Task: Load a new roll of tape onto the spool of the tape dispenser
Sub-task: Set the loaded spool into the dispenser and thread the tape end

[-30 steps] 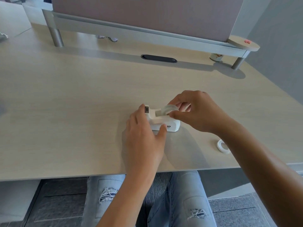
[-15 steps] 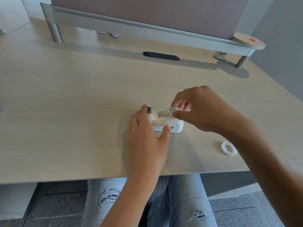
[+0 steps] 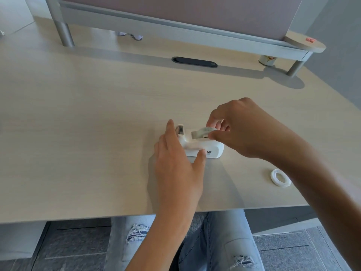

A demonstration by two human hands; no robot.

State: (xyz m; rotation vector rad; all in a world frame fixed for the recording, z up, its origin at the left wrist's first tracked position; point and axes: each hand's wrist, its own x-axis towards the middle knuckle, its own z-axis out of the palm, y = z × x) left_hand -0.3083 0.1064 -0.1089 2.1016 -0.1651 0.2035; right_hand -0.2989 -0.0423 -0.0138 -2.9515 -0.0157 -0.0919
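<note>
A small white tape dispenser point(image 3: 213, 149) stands on the pale wooden desk point(image 3: 97, 114), its cutter end pointing left. My left hand point(image 3: 177, 165) grips its left end, thumb on the near side and fingers round the far side. My right hand point(image 3: 240, 130) pinches a roll of clear tape point(image 3: 201, 132) between thumb and fingers. The roll sits in the dispenser's top slot, tilted, with its right part hidden by my fingers. The spool cannot be seen.
A white ring point(image 3: 280, 177), which looks like a bare tape core, lies flat on the desk to the right, under my right forearm. A dark cable slot point(image 3: 194, 62) and a raised partition rail point(image 3: 175, 28) are at the back. The near desk edge is just below my wrists.
The roll has sunk lower into the dispenser slot under my right hand. My left hand keeps its grip. The camera has shifted a little, so the scene sits slightly further right.
</note>
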